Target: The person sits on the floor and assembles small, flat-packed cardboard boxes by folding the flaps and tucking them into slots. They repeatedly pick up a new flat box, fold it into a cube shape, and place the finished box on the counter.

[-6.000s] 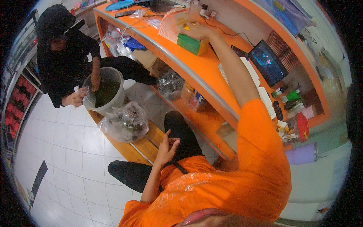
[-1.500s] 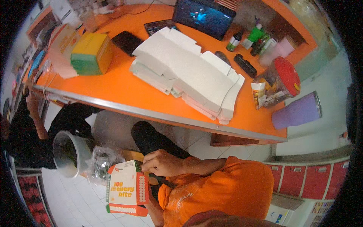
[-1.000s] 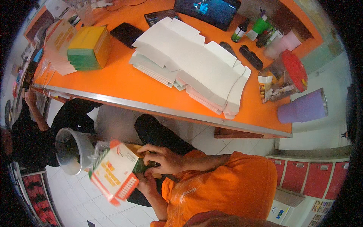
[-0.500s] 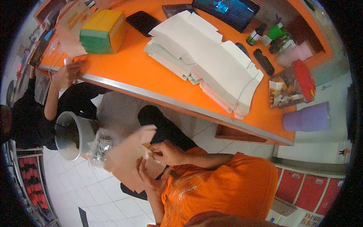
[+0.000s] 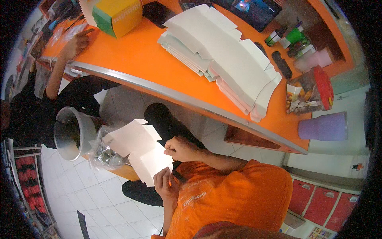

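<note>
A partly folded white cardboard box blank [image 5: 145, 149] with tabs along its edges lies over my lap. My right hand [image 5: 182, 149] is closed, pinching the blank's near right edge between thumb and fingers. Along the lower edge, my left hand [image 5: 165, 182] grips the corner with its fingers bent. Beneath the blank a strip of an orange-yellow thing [image 5: 126, 173] shows, mostly hidden. A clear plastic bag [image 5: 106, 154] with things I cannot make out rests against the blank's left side.
On the orange table [image 5: 131, 59] lie stacked white box blanks [image 5: 223, 59], a yellow-green box [image 5: 119, 18], a red-lidded jar [image 5: 314, 89] and a purple tumbler [image 5: 323, 126]. A bucket [image 5: 81, 135] stands left. Another person's hand [image 5: 75, 46] is on the table's left part.
The blank's brownish face was toward me; now its bright white face shows, with the tabs spread. My right hand has moved slightly up. The other person's hand has moved farther onto the table.
</note>
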`<state>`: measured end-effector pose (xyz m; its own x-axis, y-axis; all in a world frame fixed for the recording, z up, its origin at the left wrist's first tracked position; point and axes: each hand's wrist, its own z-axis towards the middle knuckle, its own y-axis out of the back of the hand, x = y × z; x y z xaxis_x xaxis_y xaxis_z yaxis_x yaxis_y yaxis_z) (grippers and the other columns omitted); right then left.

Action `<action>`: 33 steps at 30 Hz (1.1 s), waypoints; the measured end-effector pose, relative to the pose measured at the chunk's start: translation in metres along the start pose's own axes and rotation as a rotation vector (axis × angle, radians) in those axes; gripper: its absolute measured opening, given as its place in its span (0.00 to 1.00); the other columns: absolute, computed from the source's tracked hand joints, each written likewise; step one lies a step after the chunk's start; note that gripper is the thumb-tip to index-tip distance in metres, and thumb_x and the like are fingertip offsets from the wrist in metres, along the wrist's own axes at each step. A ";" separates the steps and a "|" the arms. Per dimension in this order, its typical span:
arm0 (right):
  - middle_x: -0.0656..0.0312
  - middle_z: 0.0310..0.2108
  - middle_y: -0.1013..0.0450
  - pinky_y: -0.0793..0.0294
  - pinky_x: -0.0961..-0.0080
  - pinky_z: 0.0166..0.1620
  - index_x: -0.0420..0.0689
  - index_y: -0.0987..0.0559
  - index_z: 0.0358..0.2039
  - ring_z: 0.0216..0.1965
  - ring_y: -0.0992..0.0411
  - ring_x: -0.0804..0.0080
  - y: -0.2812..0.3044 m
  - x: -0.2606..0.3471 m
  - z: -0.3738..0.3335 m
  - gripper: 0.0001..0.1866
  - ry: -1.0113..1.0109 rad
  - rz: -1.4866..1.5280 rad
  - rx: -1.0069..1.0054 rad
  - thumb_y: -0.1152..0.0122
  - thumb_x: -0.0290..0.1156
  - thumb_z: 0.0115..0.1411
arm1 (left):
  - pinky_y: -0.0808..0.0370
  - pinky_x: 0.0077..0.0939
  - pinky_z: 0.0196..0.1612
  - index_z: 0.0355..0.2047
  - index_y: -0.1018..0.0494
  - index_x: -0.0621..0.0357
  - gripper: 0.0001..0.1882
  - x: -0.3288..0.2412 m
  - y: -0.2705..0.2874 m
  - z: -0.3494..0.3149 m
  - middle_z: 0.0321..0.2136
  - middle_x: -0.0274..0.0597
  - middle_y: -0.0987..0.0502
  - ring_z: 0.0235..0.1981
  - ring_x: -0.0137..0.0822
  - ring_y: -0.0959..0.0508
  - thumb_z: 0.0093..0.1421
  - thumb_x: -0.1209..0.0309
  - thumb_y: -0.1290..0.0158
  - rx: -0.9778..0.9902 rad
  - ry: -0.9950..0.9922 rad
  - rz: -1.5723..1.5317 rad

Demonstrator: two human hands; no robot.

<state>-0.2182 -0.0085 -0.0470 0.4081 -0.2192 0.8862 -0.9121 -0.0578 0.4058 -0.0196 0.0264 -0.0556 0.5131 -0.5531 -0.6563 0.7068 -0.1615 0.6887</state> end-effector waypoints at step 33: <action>0.58 0.22 0.23 0.26 0.80 0.25 0.35 0.29 0.39 0.22 0.25 0.77 -0.019 -0.046 0.011 0.09 -0.022 0.019 0.165 0.41 0.26 0.62 | 0.24 0.39 0.41 0.40 0.29 0.63 0.21 0.010 -0.005 -0.020 0.41 0.50 0.27 0.41 0.51 0.25 0.47 0.74 0.34 0.046 0.170 -0.048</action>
<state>-0.2195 -0.0081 -0.0979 0.3917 -0.2425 0.8876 -0.9142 -0.2119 0.3455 -0.0081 0.0381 -0.0724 0.5572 -0.3987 -0.7284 0.7113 -0.2234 0.6664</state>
